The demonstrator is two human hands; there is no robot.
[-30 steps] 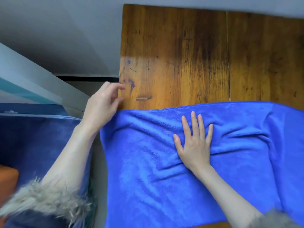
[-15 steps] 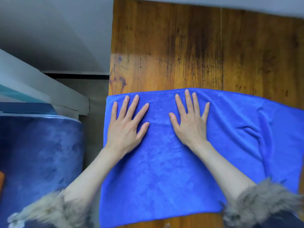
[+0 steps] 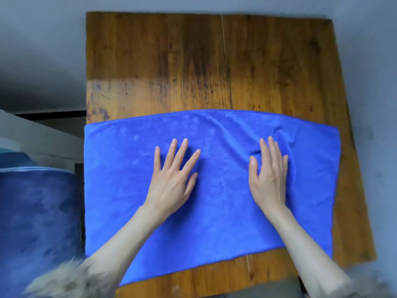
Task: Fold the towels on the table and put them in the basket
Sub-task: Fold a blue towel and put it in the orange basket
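Blue towel (image 3: 214, 190) spread flat on the wooden table (image 3: 193, 61), left hand (image 3: 171, 181) and right hand (image 3: 268, 179) pressing it with straight fingers, gripping nothing; creases beside the right hand may get folded in.

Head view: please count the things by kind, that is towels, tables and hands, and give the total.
Blue towel, spread flat: 1
Wooden table: 1
Hands, left hand and right hand, both flat on the towel: 2
Total: 4
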